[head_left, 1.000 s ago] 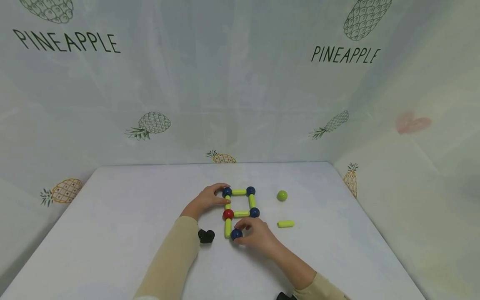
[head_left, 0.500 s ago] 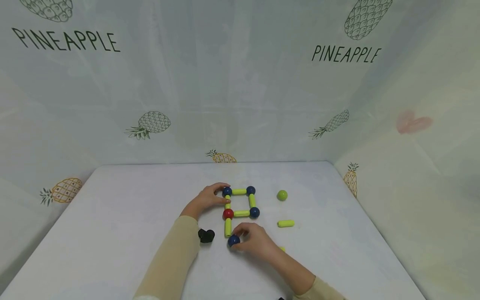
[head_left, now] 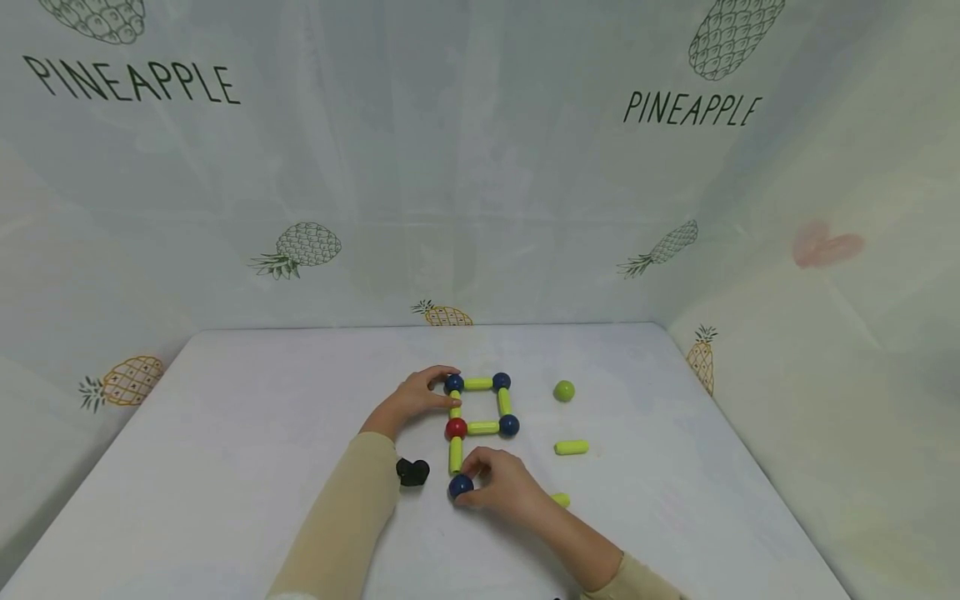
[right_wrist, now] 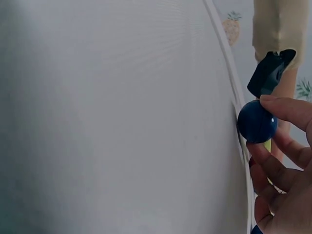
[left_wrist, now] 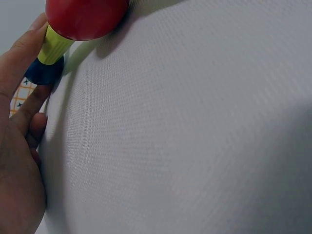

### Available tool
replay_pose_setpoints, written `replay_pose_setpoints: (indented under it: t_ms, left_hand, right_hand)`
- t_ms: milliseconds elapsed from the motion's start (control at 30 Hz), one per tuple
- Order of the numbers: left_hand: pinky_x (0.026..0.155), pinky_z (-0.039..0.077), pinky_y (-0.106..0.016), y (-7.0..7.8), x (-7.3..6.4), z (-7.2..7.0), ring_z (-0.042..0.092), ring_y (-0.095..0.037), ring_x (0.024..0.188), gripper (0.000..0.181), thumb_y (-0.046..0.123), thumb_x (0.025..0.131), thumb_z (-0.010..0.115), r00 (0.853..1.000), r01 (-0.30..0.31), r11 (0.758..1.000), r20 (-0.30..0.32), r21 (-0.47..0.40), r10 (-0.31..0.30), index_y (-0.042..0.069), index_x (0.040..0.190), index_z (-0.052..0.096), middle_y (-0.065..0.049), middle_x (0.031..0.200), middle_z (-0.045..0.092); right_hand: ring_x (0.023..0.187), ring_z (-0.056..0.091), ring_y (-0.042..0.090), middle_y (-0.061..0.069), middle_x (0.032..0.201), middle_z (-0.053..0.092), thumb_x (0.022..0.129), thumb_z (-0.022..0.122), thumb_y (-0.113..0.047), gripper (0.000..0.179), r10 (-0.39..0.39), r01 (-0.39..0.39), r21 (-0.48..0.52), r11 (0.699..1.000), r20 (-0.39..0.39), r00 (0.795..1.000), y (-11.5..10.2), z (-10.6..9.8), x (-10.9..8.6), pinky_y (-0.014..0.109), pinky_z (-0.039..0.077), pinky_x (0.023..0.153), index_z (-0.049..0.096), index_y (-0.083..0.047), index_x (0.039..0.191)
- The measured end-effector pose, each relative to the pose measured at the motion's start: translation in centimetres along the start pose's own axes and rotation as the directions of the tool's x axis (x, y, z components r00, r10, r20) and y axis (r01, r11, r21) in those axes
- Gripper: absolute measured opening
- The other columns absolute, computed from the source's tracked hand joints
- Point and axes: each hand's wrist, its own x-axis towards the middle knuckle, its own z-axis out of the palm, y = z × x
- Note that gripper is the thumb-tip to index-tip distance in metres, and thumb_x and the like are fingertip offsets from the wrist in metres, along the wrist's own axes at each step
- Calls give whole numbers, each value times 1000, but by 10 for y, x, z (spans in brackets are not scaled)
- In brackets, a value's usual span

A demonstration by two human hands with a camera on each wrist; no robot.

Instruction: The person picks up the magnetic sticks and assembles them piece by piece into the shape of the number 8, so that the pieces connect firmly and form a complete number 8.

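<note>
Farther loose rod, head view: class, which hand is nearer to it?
Right. The right hand, pinching a blue ball, is left of the rod and lower in view; the left hand is farther left, holding the square.

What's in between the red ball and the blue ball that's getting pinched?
A yellow stick, seen in the head view. It touches the red ball; I can't tell if it touches the blue ball.

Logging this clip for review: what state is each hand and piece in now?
Left hand: grips the square at its far left corner.
Right hand: pinches the near blue ball.
Near blue ball: held; contact with tail rod unclear.
Square: closed.
Tail rod: meets the red ball.
Green ball: loose.
Far loose rod: lying apart.
Nearest rod: partly hidden.
</note>
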Motion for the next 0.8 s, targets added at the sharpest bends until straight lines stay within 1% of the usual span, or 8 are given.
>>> replay_pose_setpoints:
  t_ms: [167,400,533,800]
  left_hand:
    - [107,35,-50,-1,0,0,45,-33,129,58,26,80,82,1000,-5,1000,-1,-6,5,22,133,59,-10,136,54]
    - [106,35,-51,-2,1,1,46,-33,128,58,27,79,82,1000,-15,1000,-3,-17,15,22,132,60,-9,134,55]
    - [106,36,-51,-3,1,1,45,-34,128,58,27,79,82,1000,-16,1000,0,-17,16,22,132,60,-9,135,55]
    - [107,34,-51,-1,1,0,44,-34,130,58,27,80,82,1000,-5,1000,1,-22,5,23,133,59,-10,137,54]
  right_hand:
    - [82,51,18,-8,84,60,72,87,-19,30,3,-3,1,1000,-4,1000,-1,0,2,30,45,73,64,-18,92]
    - [80,51,18,-9,82,59,72,88,-22,30,5,-5,-34,999,-18,1000,0,1,5,29,43,69,64,-19,91]
    - [80,50,17,-10,81,59,72,87,-23,29,8,-8,-45,999,-14,1000,-1,1,5,29,43,68,64,-20,90]
    - [79,51,18,-9,81,59,73,86,-19,28,7,-7,-40,999,0,1000,-3,-3,4,29,43,68,64,-19,90]
